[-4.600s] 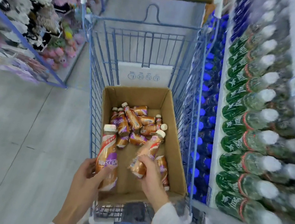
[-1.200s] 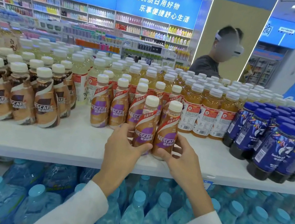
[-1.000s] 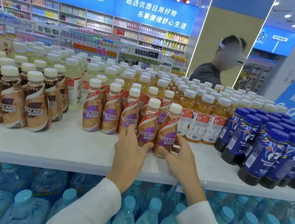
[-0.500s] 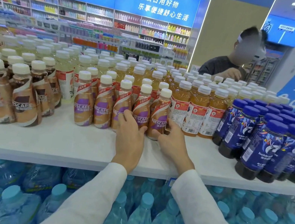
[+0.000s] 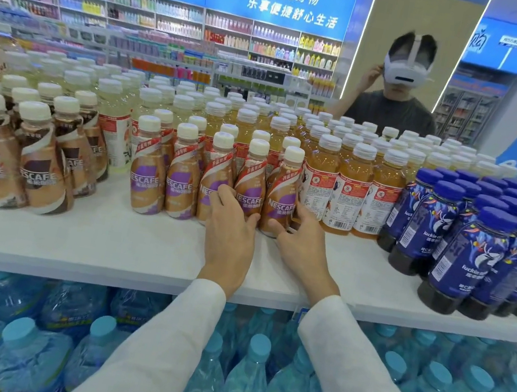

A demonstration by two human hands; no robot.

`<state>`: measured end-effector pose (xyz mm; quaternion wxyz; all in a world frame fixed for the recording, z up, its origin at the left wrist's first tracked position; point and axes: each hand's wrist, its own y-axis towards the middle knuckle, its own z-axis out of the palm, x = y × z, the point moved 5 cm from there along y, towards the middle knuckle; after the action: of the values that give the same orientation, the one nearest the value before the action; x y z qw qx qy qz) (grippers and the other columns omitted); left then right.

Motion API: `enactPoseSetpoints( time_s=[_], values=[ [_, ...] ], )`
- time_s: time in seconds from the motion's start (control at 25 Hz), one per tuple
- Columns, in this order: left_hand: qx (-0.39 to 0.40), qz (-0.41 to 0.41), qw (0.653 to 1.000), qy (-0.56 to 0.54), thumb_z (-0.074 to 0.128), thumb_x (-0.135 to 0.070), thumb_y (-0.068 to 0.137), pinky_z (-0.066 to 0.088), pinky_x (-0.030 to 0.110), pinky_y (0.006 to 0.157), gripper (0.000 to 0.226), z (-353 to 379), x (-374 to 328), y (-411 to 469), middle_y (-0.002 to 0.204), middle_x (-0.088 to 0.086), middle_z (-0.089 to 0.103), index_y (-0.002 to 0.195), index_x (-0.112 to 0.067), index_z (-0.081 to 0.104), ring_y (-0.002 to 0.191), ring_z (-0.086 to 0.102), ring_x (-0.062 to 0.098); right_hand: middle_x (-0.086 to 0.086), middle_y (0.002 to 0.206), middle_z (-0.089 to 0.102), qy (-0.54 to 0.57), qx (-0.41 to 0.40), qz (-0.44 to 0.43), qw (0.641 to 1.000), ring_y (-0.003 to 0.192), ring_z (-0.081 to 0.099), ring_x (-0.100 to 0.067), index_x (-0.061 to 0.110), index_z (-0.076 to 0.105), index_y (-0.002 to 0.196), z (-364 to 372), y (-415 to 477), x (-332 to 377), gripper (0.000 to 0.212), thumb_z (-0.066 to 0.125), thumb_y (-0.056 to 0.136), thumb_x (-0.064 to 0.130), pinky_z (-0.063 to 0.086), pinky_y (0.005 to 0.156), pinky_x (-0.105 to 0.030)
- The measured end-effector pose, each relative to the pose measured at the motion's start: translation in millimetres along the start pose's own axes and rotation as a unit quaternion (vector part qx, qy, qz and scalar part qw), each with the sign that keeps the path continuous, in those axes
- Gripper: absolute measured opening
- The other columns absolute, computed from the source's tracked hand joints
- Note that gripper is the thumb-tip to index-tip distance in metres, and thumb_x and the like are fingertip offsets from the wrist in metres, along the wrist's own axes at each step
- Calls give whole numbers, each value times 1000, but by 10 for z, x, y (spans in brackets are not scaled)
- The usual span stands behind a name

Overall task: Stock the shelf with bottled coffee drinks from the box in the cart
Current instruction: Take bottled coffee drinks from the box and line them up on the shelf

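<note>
Purple-label Nescafé coffee bottles (image 5: 147, 172) stand in a front row on the white shelf (image 5: 103, 244). My left hand (image 5: 229, 235) wraps the base of the fourth bottle (image 5: 254, 174) in that row. My right hand (image 5: 303, 248) wraps the base of the fifth bottle (image 5: 287, 183), at the row's right end. Both bottles stand upright on the shelf, in line with the others. The cart and its box are out of view.
Brown-label Nescafé bottles (image 5: 38, 164) stand at the left, orange tea bottles (image 5: 347, 191) right beside the row, dark blue bottles (image 5: 468, 253) further right. Blue-capped water bottles (image 5: 244, 383) fill the shelf below. A person (image 5: 393, 109) wearing a headset stands behind the display.
I turned from the cart box to the shelf with two bottles. Over the last second both hands slid them back into the front row; the person behind straightened up.
</note>
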<state>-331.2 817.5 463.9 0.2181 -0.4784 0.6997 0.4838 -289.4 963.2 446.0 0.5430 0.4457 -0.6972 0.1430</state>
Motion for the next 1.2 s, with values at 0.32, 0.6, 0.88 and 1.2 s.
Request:
enactPoseSetpoints(
  time_s=[0.32,0.6,0.88,1.2],
  values=[
    [15,-18,1000,-8,73,-25,94,54,43,100,59,16,31,-6,137,12,55,140,-9,39,122,57,29,5,150,48,-65,7,-23,998,136,48,-18,32,36,152,45,2,-10,66,69,95,36,44,113,-50],
    [13,-13,1000,-11,72,-30,94,54,35,96,46,-69,66,-86,129,6,59,130,-16,47,116,60,24,3,154,44,-31,42,-16,998,139,45,-18,29,26,156,-14,-146,73,75,69,95,34,42,115,-48],
    [18,-26,998,55,64,-38,96,38,24,89,33,-594,360,-456,121,-7,64,126,-26,56,109,58,14,6,149,46,-91,43,-65,993,130,50,-14,26,40,150,-29,-832,131,57,60,99,40,42,110,-36],
    [-89,-70,994,5,58,-54,93,53,28,95,26,-1837,1206,-1333,110,-26,68,114,-40,65,110,62,-4,44,120,52,56,154,-114,980,114,46,21,48,57,121,778,-1790,461,27,62,96,41,38,94,-13]
  ],
)
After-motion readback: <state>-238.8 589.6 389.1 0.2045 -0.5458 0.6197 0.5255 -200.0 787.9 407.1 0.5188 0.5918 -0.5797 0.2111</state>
